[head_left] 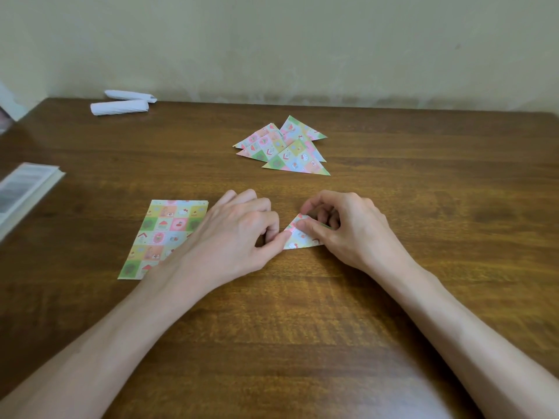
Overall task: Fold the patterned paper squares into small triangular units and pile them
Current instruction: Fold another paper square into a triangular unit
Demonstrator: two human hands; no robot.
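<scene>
**Work position.** The unit (298, 238) being folded lies flat on the table (302, 328), directly in front of the person and between the two hands. It is already a small triangle.

**Hands.**
- The left hand (239, 234) has curled fingers. Its thumb and forefinger pinch the left corner of the unit, apparently to pin that corner so the paper cannot slide.
- The right hand (348, 228) has its thumb pressed on the upper face of the unit, with the fingers curled over the far edge. This grip suits sharpening a crease or tucking a flap. Which of the two it is cannot be told, because the fingers cover the right part of the unit.

**Stock.** The unfolded sheets (163, 234) lie in a squared stack just beside the left wrist, partly under it and within easy reach for the next unit.

**Output.** The pile (284, 146) of finished triangles lies beyond the hands, well apart from the work position, so it does not get in the way of folding. The triangles overlap loosely.

**Other items.** Two white rolls (121, 104) lie at the far left edge of the table. A booklet (24, 189) lies at the left edge.

**Markings.** No writing can be read. The paper shows a grid of small pictures, including houses, cherries and cakes. The print on the booklet is blurred.
</scene>
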